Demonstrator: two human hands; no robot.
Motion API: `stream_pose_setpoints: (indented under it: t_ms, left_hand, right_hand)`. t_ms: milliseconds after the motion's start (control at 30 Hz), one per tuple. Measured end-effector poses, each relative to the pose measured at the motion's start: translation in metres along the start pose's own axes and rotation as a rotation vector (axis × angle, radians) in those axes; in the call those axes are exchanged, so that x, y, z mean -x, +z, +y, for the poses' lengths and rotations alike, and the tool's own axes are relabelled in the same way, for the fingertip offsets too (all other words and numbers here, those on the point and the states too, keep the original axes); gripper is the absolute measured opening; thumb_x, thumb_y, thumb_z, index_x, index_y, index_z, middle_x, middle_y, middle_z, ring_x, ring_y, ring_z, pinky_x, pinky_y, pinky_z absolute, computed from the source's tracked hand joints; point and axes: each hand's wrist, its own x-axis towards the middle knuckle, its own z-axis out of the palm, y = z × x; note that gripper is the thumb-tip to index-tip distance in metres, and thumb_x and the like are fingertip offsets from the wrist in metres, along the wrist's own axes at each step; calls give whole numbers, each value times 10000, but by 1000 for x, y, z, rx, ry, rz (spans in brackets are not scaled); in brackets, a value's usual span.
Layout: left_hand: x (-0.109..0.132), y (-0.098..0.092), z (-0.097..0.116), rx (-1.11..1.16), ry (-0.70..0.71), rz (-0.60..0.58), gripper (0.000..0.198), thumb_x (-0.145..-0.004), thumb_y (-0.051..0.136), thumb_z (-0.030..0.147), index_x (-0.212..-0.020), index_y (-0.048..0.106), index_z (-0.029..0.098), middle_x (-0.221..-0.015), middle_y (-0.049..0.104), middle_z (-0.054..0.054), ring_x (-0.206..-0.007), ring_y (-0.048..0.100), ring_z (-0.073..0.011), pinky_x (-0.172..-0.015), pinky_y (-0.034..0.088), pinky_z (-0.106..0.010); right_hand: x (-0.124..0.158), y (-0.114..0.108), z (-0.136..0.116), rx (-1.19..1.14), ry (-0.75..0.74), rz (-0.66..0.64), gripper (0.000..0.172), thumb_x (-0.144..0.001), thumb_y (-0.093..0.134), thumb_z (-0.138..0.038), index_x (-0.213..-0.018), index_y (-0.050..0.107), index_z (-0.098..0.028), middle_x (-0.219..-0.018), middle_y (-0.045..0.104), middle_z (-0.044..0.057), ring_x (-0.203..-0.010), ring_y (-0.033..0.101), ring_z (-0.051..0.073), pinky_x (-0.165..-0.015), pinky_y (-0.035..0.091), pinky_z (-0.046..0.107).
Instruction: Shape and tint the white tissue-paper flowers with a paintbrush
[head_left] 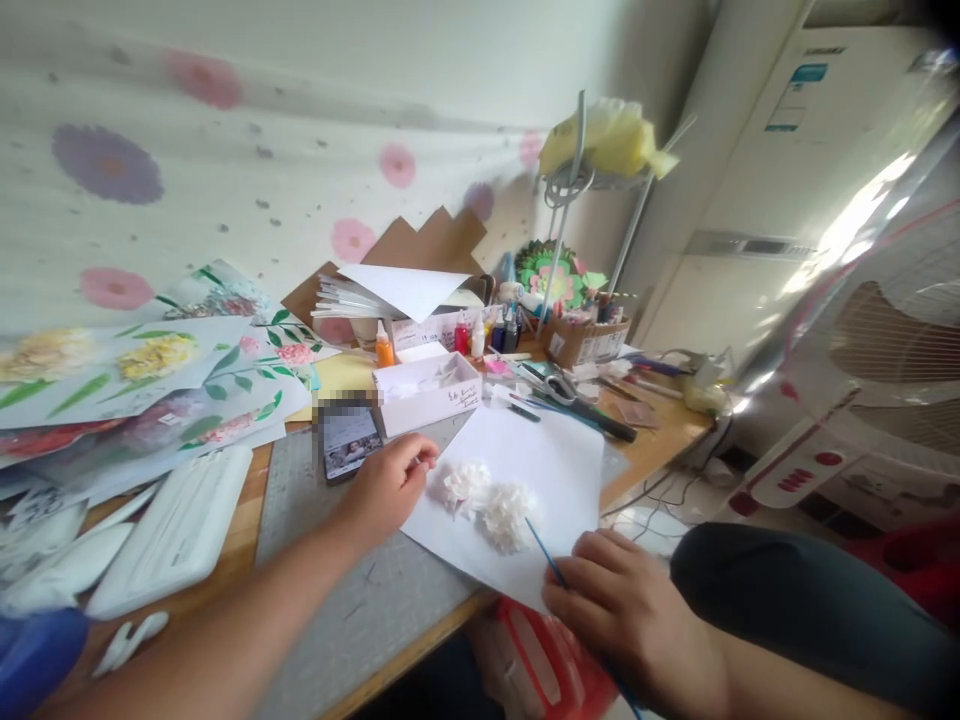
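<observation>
Two ruffled white paper flowers, a left one (463,484) and a right one (508,517), lie side by side on a white sheet of paper (566,450). My right hand (622,600) grips a thin blue stick (546,553), whose upper end reaches the right flower's edge; whether it touches the petals, I cannot tell. At the sheet's left edge, my left hand (390,488) has its fingers curled together beside the left flower. Anything pinched in those fingers is hidden.
A phone (349,440) lies on the grey cutting mat (322,600), next to a white box (427,390). Behind stand an orange bottle (385,346) and several paint bottles. Scissors (561,388) lie at the back right. Painted flower sheets (150,375) pile up left; a fan (862,400) stands right.
</observation>
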Motion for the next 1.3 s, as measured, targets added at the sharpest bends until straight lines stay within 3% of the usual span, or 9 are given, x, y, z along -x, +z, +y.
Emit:
stream_pose_setpoints:
  t_ms: [133,267,433,600,767,900,1033,1200,1300]
  left_hand:
    - [0,-2,-2,-37,29,37,155,-833,388,152,-872,535,180,-838,606,-30,-746,571,-156,-688,451,-279]
    - [0,-2,-3,-80,68,17,176,-824,391,136,-907,538,184,-896,593,-46,-765,568,-165,-701,457,-292]
    - [1,1,-3,-105,162,-73,244,-809,420,117,-977,573,207,-987,600,-41,-926,568,-182,-819,456,-309]
    - [0,1,-4,-119,189,-112,279,-822,414,119,-1028,581,205,-1030,597,-54,-954,567,-187,-837,466,-312]
    - [1,-4,7,-96,249,-264,415,-802,459,107,-1187,518,250,-1183,540,-65,-1070,531,-203,-911,446,-328]
    - [4,0,18,-66,267,-220,430,-784,524,171,-1207,482,239,-1238,483,-87,-1094,510,-229,-894,459,-319]
    - [4,4,18,-123,140,6,324,-771,569,266,-1076,505,178,-1004,535,-82,-796,564,-179,-735,509,-313]
    - [1,-4,29,-260,313,-127,283,-825,485,168,-1058,605,276,-1141,560,-57,-935,563,-195,-755,498,-293]
    - [4,-8,37,-313,344,-113,293,-852,440,129,-987,652,278,-1143,606,-46,-1003,543,-214,-834,476,-350]
  right_hand:
    - [26,-12,6,-73,-22,115,253,-929,353,-236,-959,592,-160,-833,658,78,-739,550,184,-727,443,367]
    - [53,-15,16,-92,52,141,234,-939,359,-271,-884,570,-187,-966,667,80,-956,564,199,-988,337,455]
    - [72,-24,27,-144,207,128,147,-916,415,-286,-841,505,-198,-1008,643,106,-1044,546,219,-909,437,400]
    - [71,-29,12,-329,215,337,201,-918,381,-362,-823,473,-210,-889,645,88,-900,618,192,-813,498,308]
    - [65,-41,2,-440,294,501,163,-887,450,-350,-784,486,-228,-763,625,50,-756,638,177,-727,530,265]
    - [67,-54,2,-535,270,462,128,-880,465,-332,-798,493,-238,-764,621,53,-722,639,190,-777,536,326]
    - [66,-72,8,-557,168,398,110,-905,419,-296,-855,507,-255,-758,646,47,-725,645,178,-735,542,295]
    - [68,-104,29,-547,81,169,61,-895,450,-215,-919,492,-253,-850,645,57,-784,641,174,-763,529,294]
    - [72,-111,43,-519,48,155,60,-899,442,-222,-919,485,-258,-861,631,60,-773,631,177,-737,526,306]
